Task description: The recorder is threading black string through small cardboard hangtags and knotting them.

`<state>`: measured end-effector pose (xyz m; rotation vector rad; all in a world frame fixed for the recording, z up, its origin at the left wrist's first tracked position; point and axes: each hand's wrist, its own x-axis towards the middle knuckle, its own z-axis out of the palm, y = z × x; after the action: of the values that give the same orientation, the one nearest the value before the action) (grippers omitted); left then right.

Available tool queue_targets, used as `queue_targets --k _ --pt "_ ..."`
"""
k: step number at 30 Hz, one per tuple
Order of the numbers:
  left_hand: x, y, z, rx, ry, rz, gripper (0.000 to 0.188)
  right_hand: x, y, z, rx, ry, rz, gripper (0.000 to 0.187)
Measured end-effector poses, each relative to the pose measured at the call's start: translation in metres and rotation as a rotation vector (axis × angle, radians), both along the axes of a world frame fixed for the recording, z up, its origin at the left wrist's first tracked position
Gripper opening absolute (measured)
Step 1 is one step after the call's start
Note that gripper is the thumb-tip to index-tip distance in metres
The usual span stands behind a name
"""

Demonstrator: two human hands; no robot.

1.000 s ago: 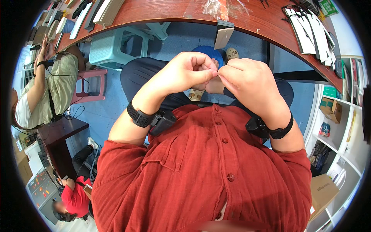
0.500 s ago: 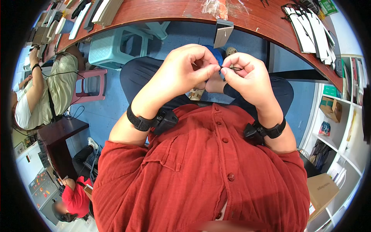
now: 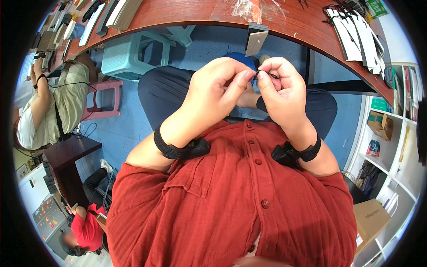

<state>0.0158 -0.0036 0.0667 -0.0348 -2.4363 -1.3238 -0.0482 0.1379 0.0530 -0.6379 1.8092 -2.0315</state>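
Since half a second earlier, both wrists had drawn in toward the middle of the chest, and the meeting fingertips had lifted a little farther from the body. The left hand (image 3: pixel 218 89) had its thumb and forefinger brought nearly together at one end of a thin dark cord (image 3: pixel 275 76); from where I stood I could not tell whether they gripped it. The right hand (image 3: pixel 284 95) pinched the cord between thumb and forefinger, a short loop showing beside the half-curled fingers. So the cord was up in the air between the two hands, over the lap and short of the table (image 3: pixel 187 13).

The step in hand looked to me like fine fingertip work on that cord, perhaps a knot, though the detail was too small to be sure. The next move seemed to call for a firm hold on the right and a precise grip on the left. Both elbows were bent out, forearms angling inward, the left hand's back turned up, the right thumb facing the body.
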Motion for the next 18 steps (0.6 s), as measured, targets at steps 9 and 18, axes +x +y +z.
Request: queue_targets --k 9,18 --pt "0.0009 -0.0048 -0.0067 0.297 -0.199 -0.057 0.011 -0.0051 0.0035 0.0009 0.077 0.152 0.065 0.005" --pt "-0.0007 -0.0016 -0.0058 0.662 -0.232 -0.085 0.005 -0.0078 0.0063 0.006 0.14 0.287 -0.047 0.006"
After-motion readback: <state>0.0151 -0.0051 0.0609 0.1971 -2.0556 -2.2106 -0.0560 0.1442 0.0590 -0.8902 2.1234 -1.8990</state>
